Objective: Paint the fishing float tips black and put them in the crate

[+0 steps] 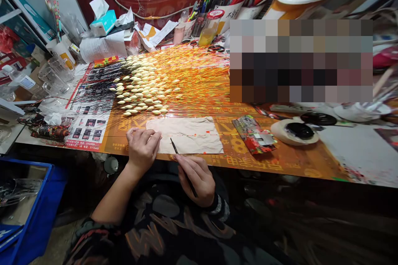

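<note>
My right hand is closed round a thin black brush, its tip pointing up and left over a beige cloth. My left hand lies at the cloth's left edge with its fingers curled together; a thin stick runs from under them across the cloth. What the fingers pinch is partly hidden. Small orange-red marks show on the cloth. Behind it lie many pale, spindle-shaped floats with dark stems to the left and orange-yellow tips to the right.
Right of the cloth are a paint-stained block and a roll with a black top. Glass mugs, a tissue box and a lidded jar stand farther back. A blue crate sits low at left.
</note>
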A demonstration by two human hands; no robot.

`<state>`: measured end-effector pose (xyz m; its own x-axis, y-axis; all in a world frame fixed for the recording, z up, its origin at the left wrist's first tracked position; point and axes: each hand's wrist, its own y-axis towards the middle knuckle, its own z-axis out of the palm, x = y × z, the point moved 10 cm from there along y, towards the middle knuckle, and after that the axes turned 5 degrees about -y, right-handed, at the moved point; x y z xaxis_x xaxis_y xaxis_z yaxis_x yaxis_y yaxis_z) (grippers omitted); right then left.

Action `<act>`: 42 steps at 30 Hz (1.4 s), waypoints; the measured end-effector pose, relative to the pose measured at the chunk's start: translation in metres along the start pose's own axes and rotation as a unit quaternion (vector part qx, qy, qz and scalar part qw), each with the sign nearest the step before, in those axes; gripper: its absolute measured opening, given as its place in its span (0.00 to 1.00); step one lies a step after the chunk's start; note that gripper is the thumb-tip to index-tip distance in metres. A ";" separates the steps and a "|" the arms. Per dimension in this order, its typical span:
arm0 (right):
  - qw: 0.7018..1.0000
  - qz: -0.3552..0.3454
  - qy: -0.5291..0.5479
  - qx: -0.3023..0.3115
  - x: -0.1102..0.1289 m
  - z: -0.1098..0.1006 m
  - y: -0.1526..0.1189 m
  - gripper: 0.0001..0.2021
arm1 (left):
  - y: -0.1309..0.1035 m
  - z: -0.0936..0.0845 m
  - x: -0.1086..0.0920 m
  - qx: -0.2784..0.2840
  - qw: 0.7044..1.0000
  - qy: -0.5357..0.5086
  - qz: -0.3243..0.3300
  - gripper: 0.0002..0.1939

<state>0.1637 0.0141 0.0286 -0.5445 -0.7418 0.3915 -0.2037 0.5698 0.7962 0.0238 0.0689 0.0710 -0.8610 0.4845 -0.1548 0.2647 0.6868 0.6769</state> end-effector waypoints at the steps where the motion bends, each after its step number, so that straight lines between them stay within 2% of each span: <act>1: 1.000 0.000 0.000 0.001 0.001 0.000 0.000 0.31 | 0.000 0.000 0.000 0.000 1.000 -0.001 0.000 0.07; 19: 1.000 -0.001 -0.021 0.007 0.006 0.007 0.008 0.32 | 0.001 -0.002 -0.001 -0.008 1.000 -0.008 0.003 0.07; 30: 1.000 0.000 -0.021 0.018 0.006 0.008 0.007 0.30 | 0.000 0.001 0.001 0.006 1.000 -0.005 -0.010 0.07; 36: 1.000 -0.005 -0.010 -0.006 0.006 0.004 0.005 0.30 | 0.000 0.000 0.002 0.002 1.000 -0.009 -0.010 0.07; 42: 1.000 -0.003 -0.011 0.007 0.005 0.007 0.005 0.31 | 0.000 0.000 0.001 0.003 1.000 -0.011 -0.010 0.07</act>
<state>0.1538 0.0158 0.0317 -0.5616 -0.7373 0.3756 -0.2185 0.5700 0.7921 0.0227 0.0698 0.0705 -0.8562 0.4828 -0.1840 0.2507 0.6995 0.6692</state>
